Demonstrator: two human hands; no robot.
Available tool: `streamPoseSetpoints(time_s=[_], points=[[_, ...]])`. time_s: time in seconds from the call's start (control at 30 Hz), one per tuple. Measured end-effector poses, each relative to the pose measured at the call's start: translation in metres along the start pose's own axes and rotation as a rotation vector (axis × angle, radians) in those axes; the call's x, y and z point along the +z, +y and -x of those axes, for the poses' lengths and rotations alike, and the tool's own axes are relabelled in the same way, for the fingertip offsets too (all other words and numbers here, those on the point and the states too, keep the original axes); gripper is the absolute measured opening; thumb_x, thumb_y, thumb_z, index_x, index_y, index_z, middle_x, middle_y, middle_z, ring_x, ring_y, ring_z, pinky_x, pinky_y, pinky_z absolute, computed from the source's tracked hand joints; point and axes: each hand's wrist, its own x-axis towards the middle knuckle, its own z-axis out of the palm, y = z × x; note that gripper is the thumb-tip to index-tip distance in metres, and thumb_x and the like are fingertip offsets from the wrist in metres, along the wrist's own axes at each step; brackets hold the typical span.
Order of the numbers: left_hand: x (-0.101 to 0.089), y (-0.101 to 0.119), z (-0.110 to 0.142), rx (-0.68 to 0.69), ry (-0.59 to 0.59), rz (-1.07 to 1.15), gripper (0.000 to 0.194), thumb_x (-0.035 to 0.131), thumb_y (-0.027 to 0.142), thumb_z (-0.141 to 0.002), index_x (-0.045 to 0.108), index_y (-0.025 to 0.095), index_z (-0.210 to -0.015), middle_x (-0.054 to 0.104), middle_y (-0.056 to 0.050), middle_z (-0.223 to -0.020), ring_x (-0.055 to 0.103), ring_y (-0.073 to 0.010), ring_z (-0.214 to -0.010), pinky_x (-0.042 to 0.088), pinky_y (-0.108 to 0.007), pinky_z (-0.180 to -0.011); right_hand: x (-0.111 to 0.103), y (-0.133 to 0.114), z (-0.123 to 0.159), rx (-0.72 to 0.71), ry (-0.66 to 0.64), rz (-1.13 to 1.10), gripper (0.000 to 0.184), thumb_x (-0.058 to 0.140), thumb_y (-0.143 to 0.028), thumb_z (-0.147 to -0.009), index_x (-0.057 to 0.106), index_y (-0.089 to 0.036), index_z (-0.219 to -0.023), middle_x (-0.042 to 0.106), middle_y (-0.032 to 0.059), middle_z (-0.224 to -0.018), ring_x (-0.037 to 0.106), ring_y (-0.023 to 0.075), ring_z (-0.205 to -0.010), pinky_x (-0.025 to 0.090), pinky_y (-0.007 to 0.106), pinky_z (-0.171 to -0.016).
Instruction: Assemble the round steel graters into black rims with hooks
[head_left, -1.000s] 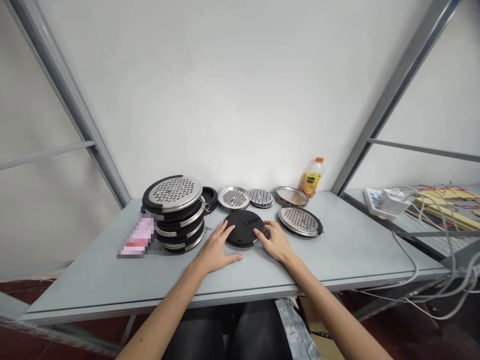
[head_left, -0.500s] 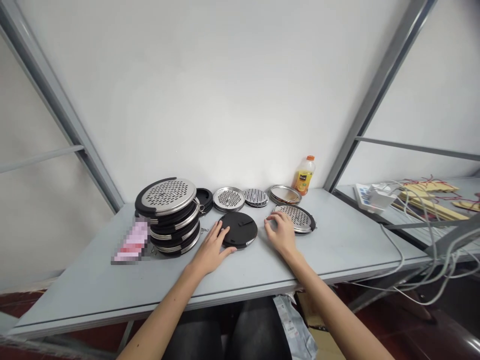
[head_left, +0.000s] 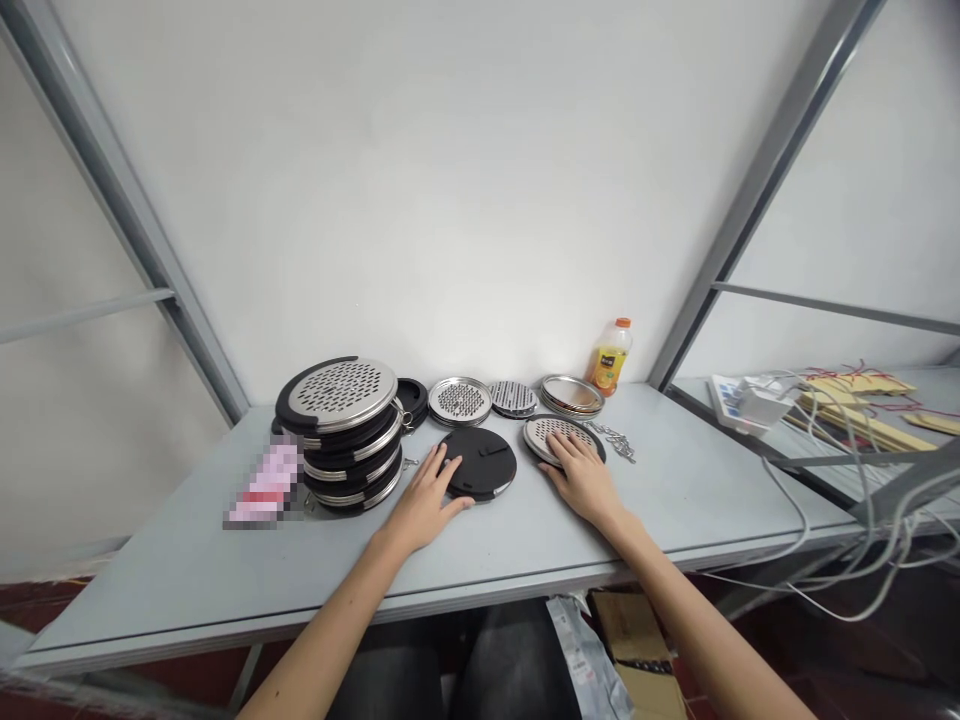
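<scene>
A black round disc (head_left: 478,463) with a small raised tab lies flat before me. My left hand (head_left: 426,498) rests at its left edge, fingers spread and lying over the rim. To the right is a round metal grater disc (head_left: 541,436) with a black rim along its right side. My right hand (head_left: 583,478) lies on this grater, fingers stretched out flat over its holes. Just beyond it sits a small heap of metal chain (head_left: 616,440). A tall stack of similar black-rimmed graters (head_left: 341,392) stands left of my left hand.
Along the wall are black rings (head_left: 411,395), a round grater plate (head_left: 459,400), slotted discs (head_left: 514,397), plain metal rings (head_left: 571,391) and an orange-capped bottle (head_left: 611,357). A pink blurred item (head_left: 266,485) lies left. White cables (head_left: 787,490) hang over the right edge.
My right hand has moved from the grater's left side onto its top. The grater now lies further left, and the chain heap shows beside it. My left hand stays put.
</scene>
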Motion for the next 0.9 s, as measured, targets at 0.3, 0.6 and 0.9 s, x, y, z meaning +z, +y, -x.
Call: streamPoseSetpoints(time_s=[0.3, 0.6, 0.9], points=[[-0.003, 0.002, 0.001, 0.004, 0.0, -0.002, 0.064, 0.055, 0.05, -0.088, 0.036, 0.024, -0.142, 0.019, -0.01, -0.156, 0.014, -0.0267, -0.144, 0.023, -0.044, -0.114, 0.003, -0.014, -0.019, -0.105, 0.027, -0.104, 0.045, 0.047, -0.035, -0.092, 0.051, -0.017, -0.132, 0.055, 0.0131, -0.134, 0.048, 0.034, -0.126, 0.041, 0.052, -0.101], [0.0, -0.001, 0.001, 0.014, 0.018, 0.019, 0.064, 0.056, 0.051, -0.086, 0.037, 0.026, -0.142, 0.02, -0.008, -0.156, 0.014, -0.0274, -0.144, 0.024, -0.045, -0.114, -0.015, 0.026, -0.014, 0.19, 0.261, -0.457, 0.048, 0.041, -0.043, -0.092, 0.05, -0.016, -0.13, 0.066, 0.0147, -0.117, 0.064, 0.03, -0.099, 0.05, 0.042, -0.083], [0.0, -0.001, 0.001, 0.008, 0.013, 0.034, 0.063, 0.055, 0.052, -0.087, 0.037, 0.027, -0.142, 0.018, -0.007, -0.156, 0.013, -0.0276, -0.144, 0.024, -0.046, -0.113, -0.023, 0.04, -0.003, 0.301, 0.349, -0.58, 0.049, 0.042, -0.047, -0.089, 0.055, -0.014, -0.122, 0.069, 0.0126, -0.101, 0.063, 0.0268, -0.084, 0.05, 0.038, -0.075]])
